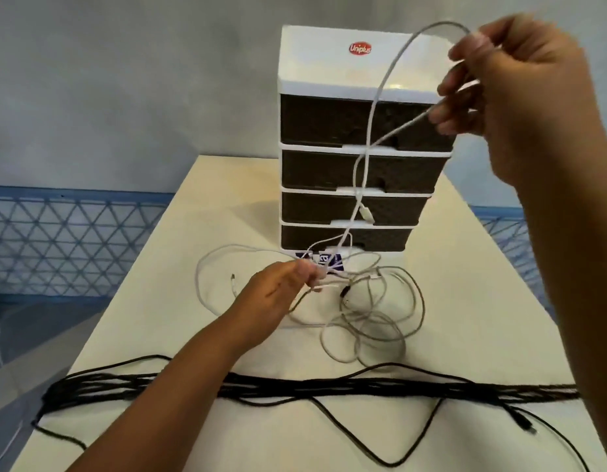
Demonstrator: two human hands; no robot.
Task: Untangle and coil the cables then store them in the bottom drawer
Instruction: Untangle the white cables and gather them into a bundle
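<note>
A white cable (375, 107) loops up from the table into my right hand (499, 97), which pinches it high in front of the drawer unit (349, 172). My left hand (278, 294) pinches white cable strands low over the table, at the edge of a tangle of white and grey cables (373, 321). A white plug (366, 212) dangles in front of the third drawer. The bottom drawer (342, 237) is closed. A long black cable (329, 386) lies bunched across the near part of the table.
The cream table (465, 301) carries the white four-drawer unit at its far middle. A black plug end (526, 425) lies at the near right. Blue lattice baskets (63, 240) stand beyond the table's left and right edges.
</note>
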